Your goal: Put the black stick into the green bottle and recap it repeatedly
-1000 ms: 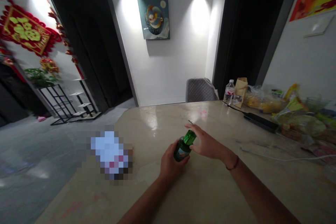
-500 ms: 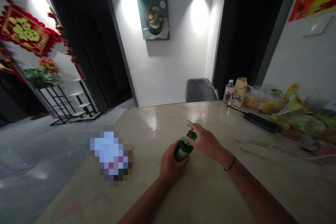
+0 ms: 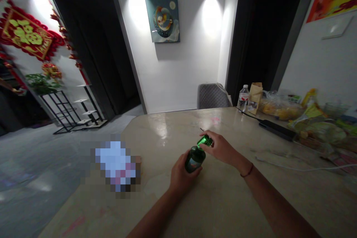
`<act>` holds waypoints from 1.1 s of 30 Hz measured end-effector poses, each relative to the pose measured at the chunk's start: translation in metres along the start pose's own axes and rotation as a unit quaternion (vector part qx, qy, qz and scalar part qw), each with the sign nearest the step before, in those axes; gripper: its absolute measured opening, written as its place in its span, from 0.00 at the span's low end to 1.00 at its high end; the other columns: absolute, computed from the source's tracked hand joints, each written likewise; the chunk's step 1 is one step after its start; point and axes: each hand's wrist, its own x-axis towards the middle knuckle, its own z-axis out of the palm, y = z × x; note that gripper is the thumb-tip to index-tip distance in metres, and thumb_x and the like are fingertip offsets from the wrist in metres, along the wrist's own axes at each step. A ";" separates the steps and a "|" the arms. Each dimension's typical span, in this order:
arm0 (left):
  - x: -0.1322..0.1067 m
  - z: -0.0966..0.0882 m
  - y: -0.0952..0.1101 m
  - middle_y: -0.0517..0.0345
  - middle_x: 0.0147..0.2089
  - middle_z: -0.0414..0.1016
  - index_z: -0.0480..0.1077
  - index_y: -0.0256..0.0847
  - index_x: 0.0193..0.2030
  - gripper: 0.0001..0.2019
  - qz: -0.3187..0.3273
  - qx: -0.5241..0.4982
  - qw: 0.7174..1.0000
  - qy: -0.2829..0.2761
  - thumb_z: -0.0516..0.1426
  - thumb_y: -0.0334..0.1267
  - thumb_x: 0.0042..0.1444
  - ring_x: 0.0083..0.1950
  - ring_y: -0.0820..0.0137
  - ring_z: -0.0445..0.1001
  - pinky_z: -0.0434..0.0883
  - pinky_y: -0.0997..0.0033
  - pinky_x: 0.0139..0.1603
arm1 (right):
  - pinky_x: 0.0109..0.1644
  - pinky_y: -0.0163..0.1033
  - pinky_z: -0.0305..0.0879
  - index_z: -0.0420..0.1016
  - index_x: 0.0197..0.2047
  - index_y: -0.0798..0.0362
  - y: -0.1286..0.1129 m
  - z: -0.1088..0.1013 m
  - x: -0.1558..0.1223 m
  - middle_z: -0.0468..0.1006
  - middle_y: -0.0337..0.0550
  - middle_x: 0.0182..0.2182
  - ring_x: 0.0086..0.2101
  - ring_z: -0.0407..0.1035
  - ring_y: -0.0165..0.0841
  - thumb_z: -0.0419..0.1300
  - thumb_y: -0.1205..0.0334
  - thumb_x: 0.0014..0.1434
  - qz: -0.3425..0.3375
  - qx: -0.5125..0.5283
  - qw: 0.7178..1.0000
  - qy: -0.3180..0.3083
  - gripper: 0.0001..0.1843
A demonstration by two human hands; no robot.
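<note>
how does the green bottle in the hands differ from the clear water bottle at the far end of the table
The green bottle is dark green; the water bottle is clear with a white cap. The green bottle leans in the left hand; the water bottle stands untouched beside a paper bag. The green bottle's green cap is pinched by the right hand, seemingly off the neck; the water bottle is capped. Both are labelled.

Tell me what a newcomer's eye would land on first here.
The small green bottle over the pale table, gripped by the left hand while the right hand pinches its green cap at the neck. Next, the red-and-gold ornament on the left wall and the framed painting between two wall lights.
</note>
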 end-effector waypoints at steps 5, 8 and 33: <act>0.000 0.002 -0.003 0.53 0.51 0.70 0.62 0.43 0.54 0.31 -0.016 -0.011 1.000 0.014 0.62 0.39 0.40 0.50 0.64 0.69 0.66 0.63 0.51 | 0.36 0.38 0.66 0.65 0.41 0.54 0.033 -0.004 0.013 0.73 0.43 0.35 0.32 0.70 0.31 0.60 0.55 0.45 0.056 0.194 0.975 0.094 0.20; 0.000 0.002 -0.004 0.52 0.51 0.71 0.62 0.42 0.54 0.32 -0.028 -0.012 1.000 0.005 0.62 0.40 0.40 0.50 0.64 0.69 0.66 0.63 0.52 | 0.39 0.40 0.66 0.65 0.43 0.56 0.062 -0.007 0.017 0.74 0.47 0.36 0.34 0.71 0.34 0.61 0.54 0.41 0.120 0.234 0.955 0.138 0.26; 0.000 0.002 -0.003 0.53 0.51 0.71 0.61 0.43 0.54 0.32 -0.048 -0.024 0.999 -0.008 0.62 0.41 0.39 0.49 0.64 0.70 0.67 0.63 0.51 | 0.35 0.33 0.57 0.69 0.30 0.55 0.142 -0.005 -0.005 0.70 0.45 0.33 0.31 0.65 0.31 0.57 0.60 0.47 0.212 -0.260 0.935 0.111 0.08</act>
